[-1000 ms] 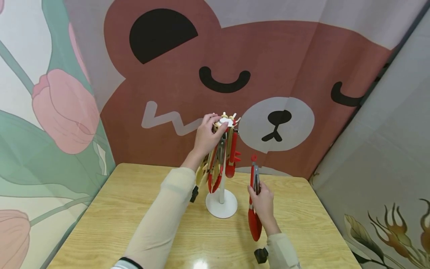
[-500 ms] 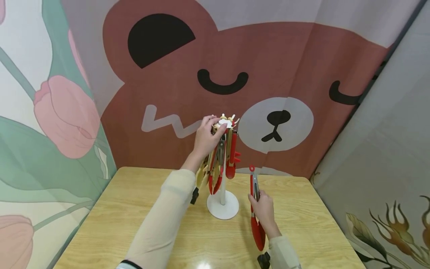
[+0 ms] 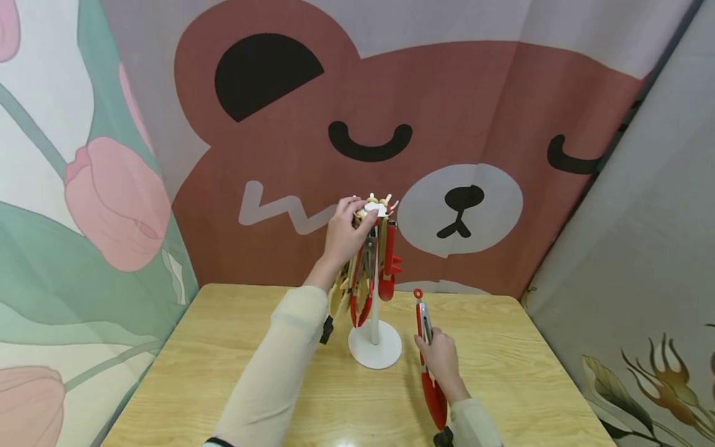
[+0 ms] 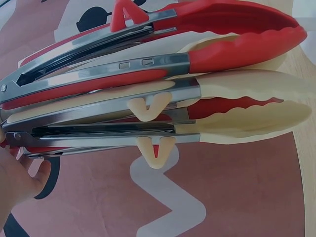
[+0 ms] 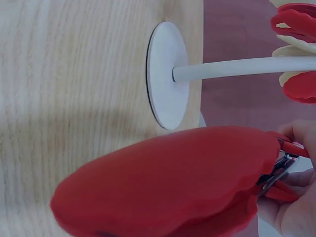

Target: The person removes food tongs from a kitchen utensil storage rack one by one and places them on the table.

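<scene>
In the head view, a white utensil stand (image 3: 375,360) has several tongs and other utensils hanging from its hooked top. My left hand (image 3: 342,236) holds that top, thumb on the near side and fingers on the left. Red-tipped tongs (image 4: 247,49) and cream-tipped tongs (image 4: 256,84) hang beside the hand in the left wrist view. Lower down, to the right of the stand, my right hand (image 3: 441,359) grips another pair of red tongs (image 3: 434,397) by their metal arms. The scalloped red heads of these tongs point down toward me and fill much of the right wrist view.
The stand's round base rests on a light wooden table (image 3: 251,372). Behind it hangs a curtain (image 3: 447,112) with a brown bear print. A tulip-print curtain (image 3: 117,205) is on the left and a pale one (image 3: 642,248) on the right.
My right hand has lowered the red tongs and drawn them nearer to me, tilting their heads slightly right. My left hand has stayed on the stand's top. The head view has shifted slightly.
</scene>
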The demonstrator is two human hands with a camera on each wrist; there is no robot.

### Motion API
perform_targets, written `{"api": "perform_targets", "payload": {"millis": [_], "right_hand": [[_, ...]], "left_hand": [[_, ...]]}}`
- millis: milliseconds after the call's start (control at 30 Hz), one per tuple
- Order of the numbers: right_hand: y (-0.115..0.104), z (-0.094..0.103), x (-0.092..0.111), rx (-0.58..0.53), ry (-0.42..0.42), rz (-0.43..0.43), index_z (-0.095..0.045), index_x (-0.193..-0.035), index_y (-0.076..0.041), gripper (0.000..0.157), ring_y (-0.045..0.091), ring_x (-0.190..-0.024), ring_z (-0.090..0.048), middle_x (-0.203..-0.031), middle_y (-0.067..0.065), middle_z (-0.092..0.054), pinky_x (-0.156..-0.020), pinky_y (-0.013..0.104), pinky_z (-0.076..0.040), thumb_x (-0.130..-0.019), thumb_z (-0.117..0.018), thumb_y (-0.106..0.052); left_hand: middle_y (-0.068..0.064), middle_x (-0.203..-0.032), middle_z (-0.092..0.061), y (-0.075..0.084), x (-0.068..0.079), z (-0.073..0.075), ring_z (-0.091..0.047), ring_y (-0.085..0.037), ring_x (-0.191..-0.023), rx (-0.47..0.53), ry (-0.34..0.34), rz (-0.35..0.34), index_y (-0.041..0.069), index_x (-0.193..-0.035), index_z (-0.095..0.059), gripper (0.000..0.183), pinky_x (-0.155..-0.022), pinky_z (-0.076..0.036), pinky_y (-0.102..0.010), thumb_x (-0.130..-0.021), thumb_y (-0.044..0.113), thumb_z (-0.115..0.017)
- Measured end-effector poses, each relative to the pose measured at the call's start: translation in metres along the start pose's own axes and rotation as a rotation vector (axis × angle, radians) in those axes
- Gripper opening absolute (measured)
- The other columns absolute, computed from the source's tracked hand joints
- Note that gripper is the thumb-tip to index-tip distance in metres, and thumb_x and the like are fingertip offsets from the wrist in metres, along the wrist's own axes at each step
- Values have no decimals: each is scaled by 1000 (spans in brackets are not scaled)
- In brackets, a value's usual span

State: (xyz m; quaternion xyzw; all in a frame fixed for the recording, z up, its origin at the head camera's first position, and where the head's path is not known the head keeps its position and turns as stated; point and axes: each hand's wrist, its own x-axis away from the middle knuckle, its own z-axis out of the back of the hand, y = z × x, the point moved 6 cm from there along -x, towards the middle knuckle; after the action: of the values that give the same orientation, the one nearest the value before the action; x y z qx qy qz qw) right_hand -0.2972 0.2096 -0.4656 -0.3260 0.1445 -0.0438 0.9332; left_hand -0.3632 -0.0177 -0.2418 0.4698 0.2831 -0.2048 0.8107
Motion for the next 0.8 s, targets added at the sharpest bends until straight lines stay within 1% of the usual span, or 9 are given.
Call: {"api": "perform_targets", "payload": {"millis": [167, 267, 367, 467, 600, 800], "right_hand": [[4, -5, 2, 35, -15, 7, -57, -87, 7, 28, 15, -48, -46, -60, 6, -48, -42, 27, -38, -80, -64, -19], [7, -9, 4, 38, -35, -3, -56, -85, 6, 27, 16, -49, -46, -60, 6, -47, -42, 27, -38, -80, -64, -20], [10, -13, 6, 45, -46, -2, -57, -87, 8, 29, 18, -53, -46, -64, 8, -46, -44, 27, -39, -80, -64, -19], [12, -16, 7, 51, -35, 0, -58, -88, 9, 30, 20, -57, -46, -68, 11, -46, -46, 28, -40, -80, -65, -19], [16, -19, 9, 67, -15, 8, -57, -82, 8, 28, 22, -58, -46, -68, 12, -45, -47, 30, -41, -78, -66, -18], [23, -25, 12, 98, -39, 2, -56, -74, 6, 28, 21, -54, -46, -67, 12, -44, -44, 29, -40, -78, -66, -19]], "left_hand": [[-9, -122, -44, 0, 1, 0, -45, -21, -109, 0, 10, -7, 3, -115, -57, 42, -91, -36, -34, -89, 35, -52], [-9, -122, -44, 0, 0, 0, -44, -21, -110, -1, 8, -9, 3, -115, -58, 42, -91, -36, -34, -88, 35, -53], [-9, -123, -44, 0, 0, 0, -44, -21, -110, -2, 5, -7, 3, -115, -57, 42, -91, -37, -34, -88, 35, -53], [-9, -122, -44, 0, 0, 0, -44, -21, -109, -6, 4, -7, 3, -115, -57, 43, -92, -37, -33, -89, 36, -52], [-9, -122, -44, 0, 0, 0, -45, -21, -109, -6, 5, -10, 3, -115, -58, 42, -92, -36, -33, -88, 36, -52], [-8, -122, -44, -1, 0, 0, -45, -20, -109, -8, 5, -8, 3, -116, -57, 42, -92, -36, -32, -88, 35, -53]]}}
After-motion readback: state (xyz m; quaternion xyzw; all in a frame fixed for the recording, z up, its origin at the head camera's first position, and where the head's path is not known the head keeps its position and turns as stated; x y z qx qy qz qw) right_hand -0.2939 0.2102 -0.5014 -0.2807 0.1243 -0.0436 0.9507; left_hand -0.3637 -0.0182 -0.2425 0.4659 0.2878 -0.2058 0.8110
